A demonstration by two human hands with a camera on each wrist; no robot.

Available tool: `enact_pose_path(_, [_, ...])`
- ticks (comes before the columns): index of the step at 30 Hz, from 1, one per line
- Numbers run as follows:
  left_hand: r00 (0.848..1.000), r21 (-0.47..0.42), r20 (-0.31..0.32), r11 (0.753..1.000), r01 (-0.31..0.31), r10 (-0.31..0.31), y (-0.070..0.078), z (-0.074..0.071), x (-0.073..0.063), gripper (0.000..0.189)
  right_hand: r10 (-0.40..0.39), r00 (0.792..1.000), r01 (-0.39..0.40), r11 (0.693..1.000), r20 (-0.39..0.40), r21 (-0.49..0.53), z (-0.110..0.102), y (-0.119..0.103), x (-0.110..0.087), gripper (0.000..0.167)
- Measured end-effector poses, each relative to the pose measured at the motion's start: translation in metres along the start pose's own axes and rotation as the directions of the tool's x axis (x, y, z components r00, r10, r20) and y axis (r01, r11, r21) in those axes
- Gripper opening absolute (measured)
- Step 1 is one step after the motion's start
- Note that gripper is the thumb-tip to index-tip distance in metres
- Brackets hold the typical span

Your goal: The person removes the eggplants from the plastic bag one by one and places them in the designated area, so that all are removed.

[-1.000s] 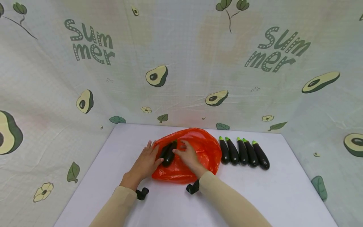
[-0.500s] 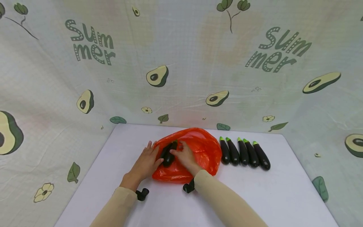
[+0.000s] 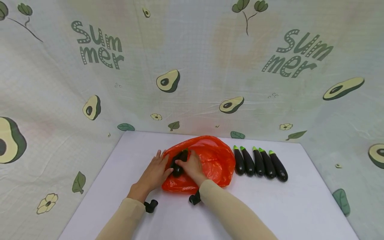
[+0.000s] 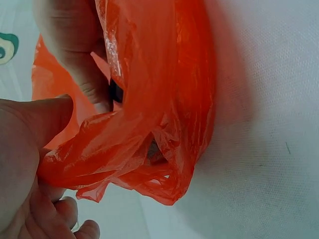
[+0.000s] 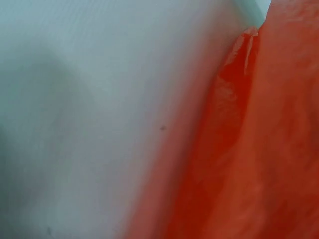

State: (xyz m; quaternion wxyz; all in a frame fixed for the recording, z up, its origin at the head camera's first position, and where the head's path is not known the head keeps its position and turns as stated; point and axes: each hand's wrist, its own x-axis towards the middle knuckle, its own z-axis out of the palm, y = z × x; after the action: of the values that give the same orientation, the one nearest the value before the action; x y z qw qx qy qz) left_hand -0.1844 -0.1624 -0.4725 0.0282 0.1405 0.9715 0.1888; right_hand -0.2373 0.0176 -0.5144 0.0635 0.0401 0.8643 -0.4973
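Note:
A red plastic bag [image 3: 217, 163] lies with its mouth spread wide on the white table. Inside, at its left side, two dark eggplants lie against each other. My right hand [image 3: 193, 166] reaches into the bag and grips the nearer eggplant [image 3: 184, 155], thumb across its top. The other eggplant [image 3: 175, 161] is partly covered. My left hand [image 3: 154, 170] holds the bag's left rim; in the left wrist view, bunched red plastic [image 4: 99, 149] runs between thumb and fingers. Only the bag [image 5: 279, 129] and table show in the right wrist view.
To the right of the bag, several eggplants [image 3: 259, 163] with bright green tops lie in a row on the white table [image 3: 303, 200]. Behind stands a cloth backdrop [image 3: 195, 50] printed with avocados and lettering.
My right hand has moved left and down onto the eggplant in the bag and closed its fingers on it. The left hand keeps its place at the rim.

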Motion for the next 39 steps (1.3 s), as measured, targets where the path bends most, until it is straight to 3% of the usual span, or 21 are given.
enact_pose_path(7, [1.0, 0.0, 0.005, 1.0, 0.018, -0.018, -0.003, 0.0, -0.001, 0.074, 0.026, 0.998, -0.033, 0.991, 0.048, 0.133, -0.005, 0.006, 0.004, 0.082])
enact_pose_path(12, [0.999, -0.017, 0.015, 0.999, 0.036, -0.036, -0.003, -0.001, 0.0, 0.075, 0.062, 0.993, -0.091, 0.95, 0.105, 0.3, -0.016, 0.009, 0.001, 0.08])
enact_pose_path(17, [0.999, -0.026, 0.007, 0.999, 0.033, -0.033, -0.002, -0.002, 0.0, 0.075, 0.09, 0.983, -0.144, 0.917, 0.158, 0.371, -0.029, 0.011, -0.002, 0.078])
enact_pose_path(20, [0.999, -0.042, 0.002, 0.998, 0.04, -0.04, -0.002, -0.001, 0.0, 0.076, 0.091, 0.981, -0.152, 0.913, 0.174, 0.379, -0.037, 0.014, -0.004, 0.076])
enact_pose_path(30, [0.998, -0.065, 0.012, 0.996, 0.062, -0.062, 0.0, 0.004, -0.006, 0.076, 0.01, 0.983, -0.065, 0.954, 0.185, 0.292, -0.06, 0.028, -0.016, 0.077])
enact_pose_path(39, [0.998, -0.061, 0.024, 0.996, 0.059, -0.058, 0.004, 0.001, -0.006, 0.076, 0.008, 0.994, -0.031, 0.976, 0.107, 0.217, -0.088, 0.029, -0.028, 0.074])
